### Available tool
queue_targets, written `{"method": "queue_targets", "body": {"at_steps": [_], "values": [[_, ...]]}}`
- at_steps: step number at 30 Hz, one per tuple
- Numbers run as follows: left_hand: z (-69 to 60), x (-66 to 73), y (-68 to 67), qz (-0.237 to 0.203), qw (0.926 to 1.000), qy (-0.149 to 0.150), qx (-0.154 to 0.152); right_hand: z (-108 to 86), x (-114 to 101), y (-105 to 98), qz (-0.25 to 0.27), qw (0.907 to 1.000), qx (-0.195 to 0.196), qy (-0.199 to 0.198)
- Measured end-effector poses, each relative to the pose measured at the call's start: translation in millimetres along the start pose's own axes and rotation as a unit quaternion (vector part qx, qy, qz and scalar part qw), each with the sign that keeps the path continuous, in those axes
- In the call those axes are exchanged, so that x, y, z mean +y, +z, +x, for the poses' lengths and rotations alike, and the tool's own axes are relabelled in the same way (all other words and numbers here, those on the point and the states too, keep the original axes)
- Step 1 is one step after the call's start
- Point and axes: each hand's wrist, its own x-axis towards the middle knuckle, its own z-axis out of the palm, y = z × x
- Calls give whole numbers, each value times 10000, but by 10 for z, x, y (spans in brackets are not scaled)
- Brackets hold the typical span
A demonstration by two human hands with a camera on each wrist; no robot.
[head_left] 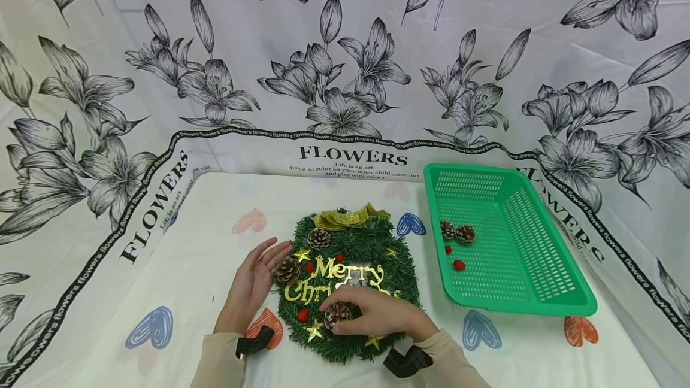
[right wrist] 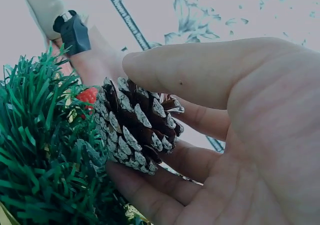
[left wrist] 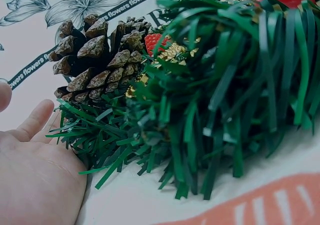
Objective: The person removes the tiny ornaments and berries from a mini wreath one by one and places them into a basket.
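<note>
While I follow along on my remote feed, here's the right hand (head_left: 380,312), low over the near side of the wreath (head_left: 353,243), pinching a pine cone (head_left: 337,316) between thumb and fingers! The cone sits against the tinsel; whether it's fastened there, I cannot tell. Over at left, the left hand (head_left: 253,280) has its fingers extended and slightly spread, holding nothing, beside the wreath's left edge and a second cone (head_left: 288,270). My worry: if that pinch loosens, the cone could roll off the near edge, as springy tinsel looks a poor seat. Push too hard and the wreath may slide, with little bracing at left. A careless sweep of the right hand might also knock the gold lettering (head_left: 325,269) or the near gold star (head_left: 314,330) askew. Far right, the green basket (head_left: 517,309) holds two more cones (head_left: 465,233) and red berries (head_left: 459,265)
</note>
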Motion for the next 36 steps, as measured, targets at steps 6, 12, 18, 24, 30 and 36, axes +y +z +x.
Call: {"method": "queue_targets", "body": {"at_steps": [6,12,18,24,30,36], "values": [[-2,6,4,12,10000,-13,3,-6,-1,-17,36,9999,105,76],[-5,9,1,18,10000,-32,0,-19,-17,-46,45,9998,163,90],[-6,10,1,-64,10000,-56,-8,-68,-49,-114,-81,9995,299,97],[-3,17,6,-143,9999,-80,-22,-97,-32,-152,-163,9989,441,-16],[-3,18,9,-180,9998,-81,-14,-121,-32,-173,-232,9982,502,-212],[-4,18,8,-224,9997,-87,-4,-152,-57,-198,-248,9976,621,-171]]}}
